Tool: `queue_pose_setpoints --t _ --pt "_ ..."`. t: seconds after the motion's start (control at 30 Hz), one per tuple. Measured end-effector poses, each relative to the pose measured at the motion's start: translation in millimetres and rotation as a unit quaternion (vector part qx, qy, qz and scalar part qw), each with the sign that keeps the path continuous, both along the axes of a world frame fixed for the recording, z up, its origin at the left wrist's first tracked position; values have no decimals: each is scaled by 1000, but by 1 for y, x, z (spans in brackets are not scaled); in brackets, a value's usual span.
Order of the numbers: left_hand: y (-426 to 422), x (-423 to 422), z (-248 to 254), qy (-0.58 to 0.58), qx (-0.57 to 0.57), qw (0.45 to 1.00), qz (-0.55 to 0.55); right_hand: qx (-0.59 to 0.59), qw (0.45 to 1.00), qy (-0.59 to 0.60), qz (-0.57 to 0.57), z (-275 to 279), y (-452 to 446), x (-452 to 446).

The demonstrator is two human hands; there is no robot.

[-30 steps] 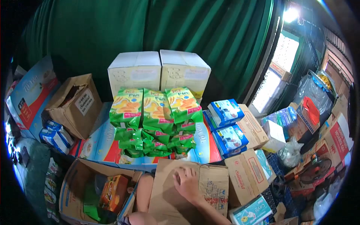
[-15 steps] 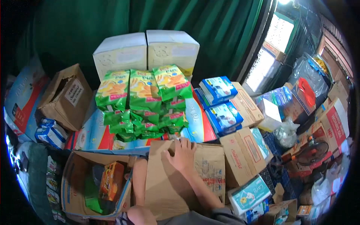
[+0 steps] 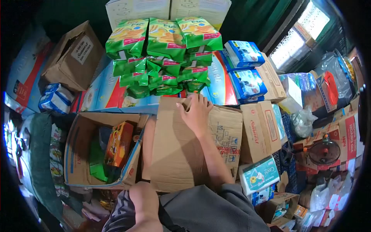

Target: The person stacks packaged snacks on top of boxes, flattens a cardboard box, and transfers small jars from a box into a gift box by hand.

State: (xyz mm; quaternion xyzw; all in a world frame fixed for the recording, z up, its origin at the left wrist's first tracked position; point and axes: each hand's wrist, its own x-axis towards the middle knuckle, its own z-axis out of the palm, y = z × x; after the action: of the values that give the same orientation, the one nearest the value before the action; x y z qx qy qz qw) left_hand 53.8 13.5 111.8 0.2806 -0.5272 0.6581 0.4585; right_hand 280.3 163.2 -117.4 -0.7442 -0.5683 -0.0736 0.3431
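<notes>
A brown cardboard box [image 3: 176, 150] lies in front of me with a broad face turned up and printing on its right part. My right hand [image 3: 196, 114] is at the far edge of this box, its fingers bent over the edge and the thumb apart on the near side. Just beyond the fingertips are green biscuit packs [image 3: 166, 36], stacked in several rows. Along the left side of the box runs a bare limb, seemingly my left arm [image 3: 148, 154]; my left hand is hidden from sight.
An open carton [image 3: 69, 154] on the left holds an orange box [image 3: 118, 143] and a green pack. To the right stand blue-and-white packs [image 3: 247, 83], a Sunmest-type carton [image 3: 257, 131] and a teal tissue pack [image 3: 261, 176]. Further right is a fan [image 3: 324, 150].
The view has tipped downward, so everything sits higher in the frame and more of my lap shows. My right hand stays at the box's far edge.
</notes>
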Motion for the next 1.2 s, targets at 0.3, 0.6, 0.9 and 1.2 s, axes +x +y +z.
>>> queue_pose_setpoints --t 0.3,0.6,0.9,1.2 --pt "-23 -33 -103 -68 -159 943 283 30 999 9 28 11 23 -58" --pt "56 -2 -129 673 -260 523 454 47 989 88 112 6 12 -66" --pt "26 22 -238 834 -66 227 499 -37 999 36 -4 34 -111 43" --pt "38 43 -238 892 -96 217 384 -132 883 441 91 -35 -226 95"
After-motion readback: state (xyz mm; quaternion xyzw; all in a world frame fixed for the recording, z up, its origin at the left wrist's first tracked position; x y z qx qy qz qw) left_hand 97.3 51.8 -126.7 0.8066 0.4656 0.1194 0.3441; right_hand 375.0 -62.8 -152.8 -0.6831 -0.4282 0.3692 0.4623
